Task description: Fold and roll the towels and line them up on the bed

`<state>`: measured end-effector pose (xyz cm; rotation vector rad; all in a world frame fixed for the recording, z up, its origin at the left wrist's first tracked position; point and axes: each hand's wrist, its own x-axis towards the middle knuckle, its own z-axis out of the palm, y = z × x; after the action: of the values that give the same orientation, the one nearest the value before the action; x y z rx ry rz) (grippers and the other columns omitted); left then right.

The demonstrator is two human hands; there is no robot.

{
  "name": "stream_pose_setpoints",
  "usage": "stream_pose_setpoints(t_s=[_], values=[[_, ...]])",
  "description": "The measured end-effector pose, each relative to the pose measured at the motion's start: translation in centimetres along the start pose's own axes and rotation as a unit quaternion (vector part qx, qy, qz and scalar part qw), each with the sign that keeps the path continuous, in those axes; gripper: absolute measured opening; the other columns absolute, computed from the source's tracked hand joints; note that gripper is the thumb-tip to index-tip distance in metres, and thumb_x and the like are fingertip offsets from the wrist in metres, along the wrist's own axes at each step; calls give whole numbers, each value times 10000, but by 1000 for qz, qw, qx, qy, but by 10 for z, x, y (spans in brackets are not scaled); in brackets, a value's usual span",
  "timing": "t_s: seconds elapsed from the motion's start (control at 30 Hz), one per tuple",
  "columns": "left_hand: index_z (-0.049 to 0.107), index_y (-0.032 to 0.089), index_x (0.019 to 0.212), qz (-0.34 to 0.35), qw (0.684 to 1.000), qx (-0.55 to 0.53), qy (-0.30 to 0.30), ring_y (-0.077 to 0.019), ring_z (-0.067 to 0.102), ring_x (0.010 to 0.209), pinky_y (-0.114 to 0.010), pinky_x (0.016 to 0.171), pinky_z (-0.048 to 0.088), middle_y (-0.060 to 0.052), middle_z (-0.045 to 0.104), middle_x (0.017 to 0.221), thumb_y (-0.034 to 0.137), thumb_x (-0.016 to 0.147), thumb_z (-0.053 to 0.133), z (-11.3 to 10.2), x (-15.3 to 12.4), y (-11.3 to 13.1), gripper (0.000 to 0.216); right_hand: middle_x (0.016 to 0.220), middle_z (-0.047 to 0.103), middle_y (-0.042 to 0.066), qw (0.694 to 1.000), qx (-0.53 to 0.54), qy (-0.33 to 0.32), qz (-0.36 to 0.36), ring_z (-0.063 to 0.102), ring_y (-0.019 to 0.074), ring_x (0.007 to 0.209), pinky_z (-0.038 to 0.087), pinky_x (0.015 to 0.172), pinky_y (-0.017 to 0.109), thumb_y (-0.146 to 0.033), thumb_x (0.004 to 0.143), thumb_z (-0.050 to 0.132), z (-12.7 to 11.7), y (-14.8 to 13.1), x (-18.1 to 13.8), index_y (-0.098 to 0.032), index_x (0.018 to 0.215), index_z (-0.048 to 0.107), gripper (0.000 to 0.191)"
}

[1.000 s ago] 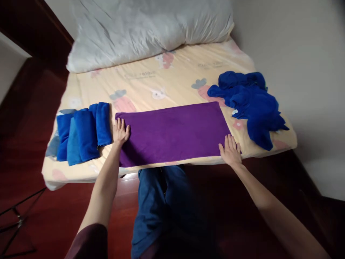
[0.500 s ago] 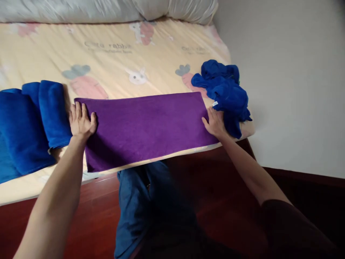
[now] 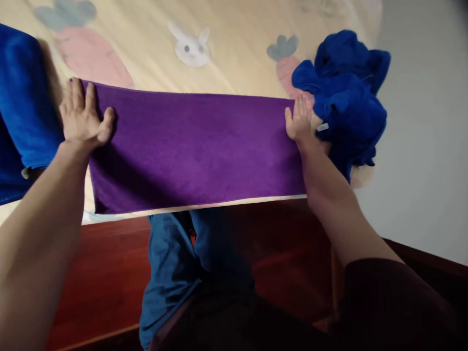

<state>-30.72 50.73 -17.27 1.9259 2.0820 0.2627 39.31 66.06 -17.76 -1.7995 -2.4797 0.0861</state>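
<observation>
A purple towel (image 3: 204, 146) lies spread flat along the near edge of the bed. My left hand (image 3: 84, 114) rests with fingers spread on its left end, close to the far left corner. At the opposite end, my right hand (image 3: 300, 119) lies flat on the right edge, near the far right corner, with the thumb apart. A crumpled blue cloth (image 3: 351, 92) with a small white tag sits just beyond my right hand. Left of my left hand is a folded blue cloth (image 3: 29, 97), partly cut off by the picture's edge.
The bed (image 3: 234, 44) has a pale yellow sheet printed with carrots and a rabbit face. A plain wall (image 3: 424, 122) rises on the right. Below the bed's edge is a dark red wooden floor (image 3: 106, 278), where my legs in blue trousers (image 3: 168, 268) stand.
The view has come closer and tipped down. My right hand has moved up the towel's right edge toward the far corner; my left hand stays at the left end.
</observation>
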Motion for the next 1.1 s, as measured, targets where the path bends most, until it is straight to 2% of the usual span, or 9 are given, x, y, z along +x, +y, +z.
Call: stream_pose_setpoints(t_s=[0.1,0.2,0.3,0.4,0.53,0.67,0.8,0.97,1.1], values=[[28,-101,1601,-21,1000,-10,5,-548,-186,1521,-705,1100,-170,-258,-151,1721,714,936,251,-2,5,8,1075,1676,22,390,999,-30,-16,25,132,426,1596,157,1218,675,-290,966,-276,-10,-13,-2,216,1550,169,892],[50,-130,1598,-51,998,-12,19,-541,-190,1540,-722,1146,-171,-303,-135,1717,642,986,351,-6,-24,44,1030,1710,33,337,998,-46,-15,37,119,380,1622,109,1282,582,-401,1081,-64,-39,-50,-33,147,1606,138,785],[176,19,1658,-29,998,0,50,-378,-83,1631,-595,1290,-61,-202,-10,1770,548,1030,398,-2,-101,89,851,1767,69,181,1000,-24,20,2,97,298,1653,118,1337,534,-476,1115,271,-62,-79,-102,-46,1688,129,731],[257,138,1673,-49,995,11,81,-274,39,1654,-509,1339,51,-120,114,1779,520,1075,303,9,-200,118,711,1779,70,139,1000,4,6,31,89,287,1656,137,1340,554,-453,1112,225,-61,-77,-188,-84,1697,99,704],[190,106,1687,-153,981,11,122,-308,95,1649,-559,1332,99,-182,164,1757,503,1076,253,22,-293,125,731,1761,188,145,990,29,-15,136,138,290,1649,106,1343,552,-442,1103,205,-45,-50,-261,-91,1682,217,677],[183,24,1667,-223,963,-22,151,-376,59,1641,-613,1316,131,-271,160,1732,503,1054,285,37,-331,148,785,1758,186,163,974,46,22,222,95,314,1653,95,1331,598,-435,1086,183,-51,-59,-280,-62,1674,235,698],[251,29,1650,-238,964,-79,86,-388,168,1624,-612,1292,257,-284,232,1709,463,1018,359,64,-375,200,774,1765,124,185,952,117,56,276,49,331,1656,161,1316,610,-493,1068,92,-67,-141,-337,-38,1690,145,772],[383,28,1604,-168,981,-90,22,-398,279,1590,-529,1282,329,-292,270,1693,464,986,431,82,-426,228,758,1734,290,88,927,333,-22,169,272,309,1614,347,1282,536,-588,1047,153,-49,-280,-486,-211,1716,148,768],[393,3,1588,-164,982,-87,22,-403,308,1580,-527,1283,311,-317,298,1672,446,980,454,72,-432,226,755,1712,352,15,916,371,-123,96,351,317,1581,392,1265,510,-616,1008,342,-49,-313,-548,-344,1684,272,732]])
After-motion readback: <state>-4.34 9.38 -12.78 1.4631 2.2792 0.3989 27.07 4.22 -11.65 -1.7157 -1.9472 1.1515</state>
